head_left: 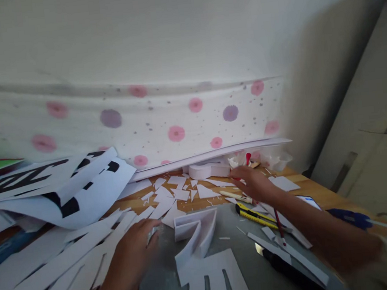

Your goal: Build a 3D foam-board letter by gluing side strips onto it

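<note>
My left hand (pixel 137 244) is at the left edge of the grey cutting mat (pixel 157 288), fingers curled around a small pale, shiny piece (pixel 152 234) whose kind I cannot make out. Reaching to the back right, my right hand (pixel 252 182) has its fingers stretched beside a white, curved foam-board shape (pixel 206 170); a bit of red shows under the fingers, partly hidden. Between the hands stands a bent white strip form (pixel 198 233), touching a flat white cut-out with slots (pixel 214 277). A yellow utility knife (pixel 257 217) lies below my right forearm.
White scraps (pixel 171 194) litter the wooden table. Long white strips (pixel 71 266) and printed sheets (pixel 87 194) cover the left. A black-handled tool (pixel 292 271), a dark red pen (pixel 280 228), a phone (pixel 308 202) and a blue-handled tool (pixel 350 218) lie right. A clear plastic container (pixel 277 159) stands behind.
</note>
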Available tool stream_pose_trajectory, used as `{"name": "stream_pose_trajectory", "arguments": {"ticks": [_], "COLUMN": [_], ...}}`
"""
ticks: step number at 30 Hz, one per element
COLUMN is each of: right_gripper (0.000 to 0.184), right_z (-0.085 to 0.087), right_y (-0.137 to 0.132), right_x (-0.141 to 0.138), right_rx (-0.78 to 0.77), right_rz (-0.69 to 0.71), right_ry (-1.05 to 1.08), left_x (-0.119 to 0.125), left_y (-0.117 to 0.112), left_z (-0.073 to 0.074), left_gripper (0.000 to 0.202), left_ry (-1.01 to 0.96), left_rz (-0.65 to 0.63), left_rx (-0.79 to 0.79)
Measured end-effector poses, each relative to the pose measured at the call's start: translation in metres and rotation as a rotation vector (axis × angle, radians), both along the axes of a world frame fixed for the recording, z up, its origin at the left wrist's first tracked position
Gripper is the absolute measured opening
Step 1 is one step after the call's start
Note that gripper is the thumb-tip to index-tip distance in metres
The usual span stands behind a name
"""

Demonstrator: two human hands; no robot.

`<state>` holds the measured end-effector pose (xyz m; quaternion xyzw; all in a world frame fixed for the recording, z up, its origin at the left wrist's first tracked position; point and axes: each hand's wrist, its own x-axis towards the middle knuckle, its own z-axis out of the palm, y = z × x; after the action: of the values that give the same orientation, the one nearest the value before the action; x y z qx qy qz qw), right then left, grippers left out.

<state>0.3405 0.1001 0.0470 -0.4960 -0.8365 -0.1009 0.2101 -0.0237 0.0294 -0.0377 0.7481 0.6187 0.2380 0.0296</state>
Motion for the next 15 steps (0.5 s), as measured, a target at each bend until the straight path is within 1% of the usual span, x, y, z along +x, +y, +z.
{"name": "stream_pose_trajectory", "arguments": {"ticks": [1,3,4,6,8,10,12,15], "right_gripper": [0.022,0.027,0.029,0.032,0.034,0.035,0.033,0.032], "right_z": [0.01,0.024,0.027,0.029,0.023,0.012,-0.001,-0.015], "right_y": [0.024,0.064,0.08,0.106,0.127,0.146,0.167,0.197], "right_x": [-0.001,-0.002,-0.001,-0.002,-0.009,-0.019,-0.03,-0.042], "right_rx": [0.002,0.013,0.018,0.014,-0.001,-0.013,-0.013,0.009], "right_rz": [-0.044,-0.13,-0.163,-0.184,-0.156,-0.108,-0.069,-0.012], "right_ry": [-0.009,-0.022,-0.03,-0.055,-0.083,-0.094,-0.071,0.009], "left_x": [0.001,0.003,0.005,0.009,0.014,0.021,0.025,0.026], "left_y": [-0.005,-0.011,-0.012,-0.014,-0.018,-0.023,-0.025,-0.023], "left_z": [-0.005,-0.013,-0.016,-0.017,-0.014,-0.011,-0.01,-0.014], "left_gripper": [0.031,0.028,0.027,0.025,0.026,0.027,0.029,0.025], "left_ry": [-0.033,-0.076,-0.089,-0.096,-0.068,-0.009,0.056,0.093], "left_rz": [-0.002,-0.026,-0.038,-0.054,-0.08,-0.138,-0.169,-0.146], "left_rx": [0.046,0.101,0.116,0.119,0.115,0.082,0.066,0.027]}}
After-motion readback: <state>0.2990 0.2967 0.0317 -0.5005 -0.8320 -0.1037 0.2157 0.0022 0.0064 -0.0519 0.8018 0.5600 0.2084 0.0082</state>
